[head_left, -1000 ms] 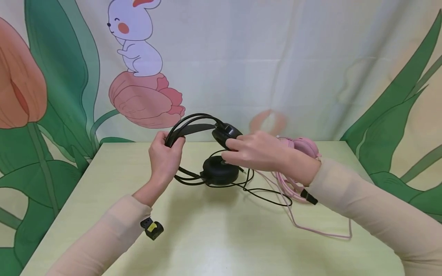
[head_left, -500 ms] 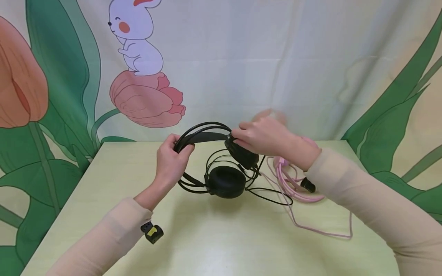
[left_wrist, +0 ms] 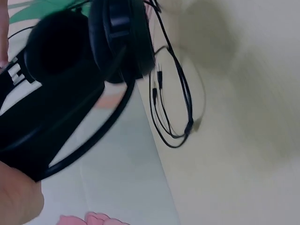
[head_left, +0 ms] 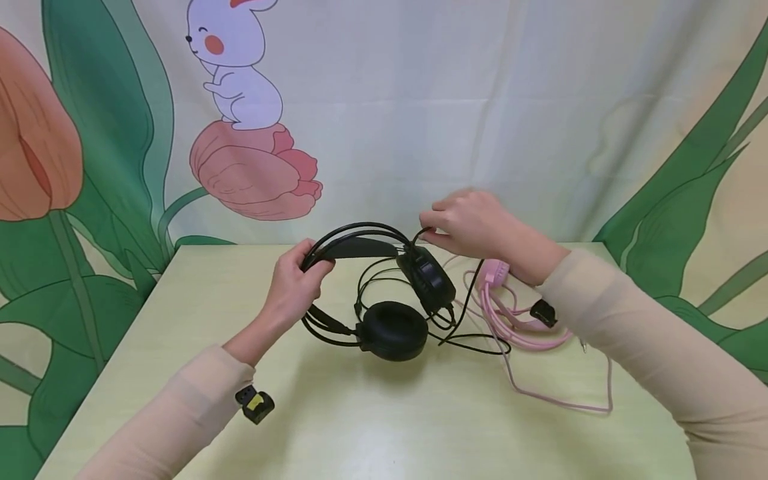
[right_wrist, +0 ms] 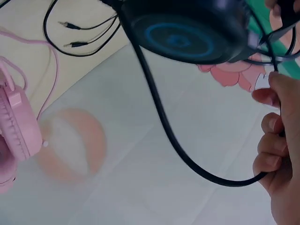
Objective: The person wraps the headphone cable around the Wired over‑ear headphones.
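1. At the bend of the black headphones (head_left: 394, 331), the left hand (head_left: 292, 283) grips the headband (head_left: 360, 249), its thumb on the near side;
2. To its right, I see the right hand (head_left: 471, 223) with its fingers curled round a black cable (right_wrist: 229, 183); the cable loops beside the farther ear cup (head_left: 427, 280), and a length hangs below the wrist;
3. Between the hands, the headphones hang tilted over the table (head_left: 384, 427); whether the lower cup touches it I cannot tell; a blue ring marks one cup's outer face on my right wrist feed;
4. On the tabletop, my left wrist feed gives me two black plugs (left_wrist: 160, 79) near each other on thin leads;
5. Off to the right, pink headphones (right_wrist: 18, 122) lie near the far edge; a pink cable (head_left: 537, 345) is coiled beside them, partly hidden by the arm;
6. Behind the table, a pale backdrop (head_left: 384, 133) shows a white rabbit (head_left: 249, 97) on a pink flower (head_left: 255, 170).
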Demonstrator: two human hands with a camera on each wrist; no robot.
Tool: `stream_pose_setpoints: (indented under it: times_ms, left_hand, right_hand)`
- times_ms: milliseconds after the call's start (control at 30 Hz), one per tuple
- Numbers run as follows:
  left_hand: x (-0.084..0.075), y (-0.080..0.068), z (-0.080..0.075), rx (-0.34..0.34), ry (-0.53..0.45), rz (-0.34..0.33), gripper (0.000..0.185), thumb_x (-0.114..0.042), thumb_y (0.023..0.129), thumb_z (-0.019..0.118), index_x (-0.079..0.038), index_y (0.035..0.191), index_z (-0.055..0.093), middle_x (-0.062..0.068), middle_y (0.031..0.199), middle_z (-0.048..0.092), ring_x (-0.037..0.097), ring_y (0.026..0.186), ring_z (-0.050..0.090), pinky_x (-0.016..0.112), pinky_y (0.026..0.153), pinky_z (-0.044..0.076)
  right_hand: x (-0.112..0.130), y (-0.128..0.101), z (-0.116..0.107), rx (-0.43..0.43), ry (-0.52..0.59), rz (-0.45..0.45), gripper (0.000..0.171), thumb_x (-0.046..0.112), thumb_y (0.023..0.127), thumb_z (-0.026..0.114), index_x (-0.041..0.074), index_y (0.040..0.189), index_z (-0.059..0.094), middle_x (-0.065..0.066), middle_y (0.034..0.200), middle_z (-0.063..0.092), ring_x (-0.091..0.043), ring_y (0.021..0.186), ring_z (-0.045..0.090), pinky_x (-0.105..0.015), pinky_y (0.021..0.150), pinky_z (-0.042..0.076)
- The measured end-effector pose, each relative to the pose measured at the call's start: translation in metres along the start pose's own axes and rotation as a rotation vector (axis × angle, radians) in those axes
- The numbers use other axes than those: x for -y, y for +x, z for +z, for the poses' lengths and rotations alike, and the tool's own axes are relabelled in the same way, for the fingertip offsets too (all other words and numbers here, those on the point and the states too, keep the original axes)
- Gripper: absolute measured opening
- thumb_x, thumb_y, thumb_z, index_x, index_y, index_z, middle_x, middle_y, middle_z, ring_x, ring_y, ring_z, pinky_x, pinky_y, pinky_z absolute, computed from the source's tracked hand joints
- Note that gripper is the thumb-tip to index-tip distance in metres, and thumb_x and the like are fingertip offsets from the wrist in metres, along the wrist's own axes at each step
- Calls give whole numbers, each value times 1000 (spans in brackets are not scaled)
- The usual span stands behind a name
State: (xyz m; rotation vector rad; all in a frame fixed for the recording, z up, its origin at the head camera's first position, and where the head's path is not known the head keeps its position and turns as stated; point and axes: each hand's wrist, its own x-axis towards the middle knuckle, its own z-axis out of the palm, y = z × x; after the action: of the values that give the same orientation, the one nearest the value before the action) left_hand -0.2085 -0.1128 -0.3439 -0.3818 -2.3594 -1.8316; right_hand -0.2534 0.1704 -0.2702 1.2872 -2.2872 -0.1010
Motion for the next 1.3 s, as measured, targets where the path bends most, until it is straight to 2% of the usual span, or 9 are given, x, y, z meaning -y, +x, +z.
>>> stream_pose_setpoints:
  times_ms: [167, 333, 500, 633, 833, 1033, 1167, 1200, 1300]
  left_hand:
    - [8, 0, -6, 108, -181, 19, 9, -3, 87, 43, 0, 80, 46, 0, 51, 35, 9, 41, 31, 22, 39, 25]
    - [11, 1, -10, 194, -275, 37, 12, -3, 86, 36, 0, 80, 46, 1, 52, 31, 9, 42, 27, 24, 38, 21]
    - [13, 6, -9, 261, -363, 33, 15, -7, 88, 36, -1, 78, 46, -1, 52, 28, 10, 42, 24, 25, 38, 19]
    - [19, 12, -5, 316, -469, 2, 20, -10, 88, 34, 1, 73, 41, -2, 51, 27, 11, 41, 22, 25, 39, 17]
    - [28, 20, 3, 375, -630, -72, 23, -13, 87, 28, -2, 69, 38, -4, 50, 24, 10, 40, 19, 22, 39, 17]
    - [36, 23, 9, 445, -776, -165, 25, -16, 89, 20, -7, 76, 40, -6, 52, 23, 7, 41, 20, 17, 39, 22]
    - [39, 24, 11, 508, -869, -205, 27, -19, 89, 17, -9, 79, 40, -5, 55, 20, 7, 43, 18, 14, 40, 26]
    - [39, 24, 11, 515, -892, -211, 27, -19, 89, 16, -9, 80, 40, -5, 55, 20, 7, 43, 17, 14, 40, 26]
    - [39, 25, 12, 506, -956, -223, 29, -21, 91, 16, -10, 80, 41, -5, 56, 20, 7, 44, 16, 14, 40, 25]
  right_hand:
    - [-7, -2, 1, 50, 147, 46, 16, 30, 88, 57, 17, 78, 57, 6, 63, 51, -12, 54, 48, -29, 49, 38]
    - [-11, -1, 2, 56, 287, 41, 15, 29, 89, 56, 19, 80, 62, 9, 59, 46, -6, 51, 39, -24, 47, 30]
    - [-18, 1, 6, 105, 420, 52, 14, 22, 91, 55, 18, 95, 68, 8, 73, 58, -4, 55, 42, -24, 55, 38]
    - [-27, 0, 12, 180, 540, 150, 18, 22, 94, 51, 17, 101, 67, 6, 87, 64, -6, 56, 44, -26, 57, 40]
    - [-36, -2, 24, 251, 728, 370, 24, 31, 96, 45, 23, 102, 66, 9, 93, 64, -10, 51, 32, -27, 54, 34]
    - [-44, -6, 40, 273, 810, 495, 31, 33, 97, 40, 20, 109, 65, -9, 69, 48, -24, 58, 44, -32, 54, 38]
    - [-48, -9, 54, 257, 844, 489, 33, 32, 98, 39, 17, 112, 64, -11, 66, 48, -25, 59, 47, -30, 47, 34]
    - [-44, -8, 48, 245, 856, 472, 33, 32, 98, 40, 14, 112, 64, -10, 70, 54, -23, 63, 52, -30, 50, 37]
    - [-38, -8, 43, 156, 1042, 392, 34, 34, 97, 40, 12, 105, 65, -3, 77, 60, -13, 69, 54, -25, 61, 41]
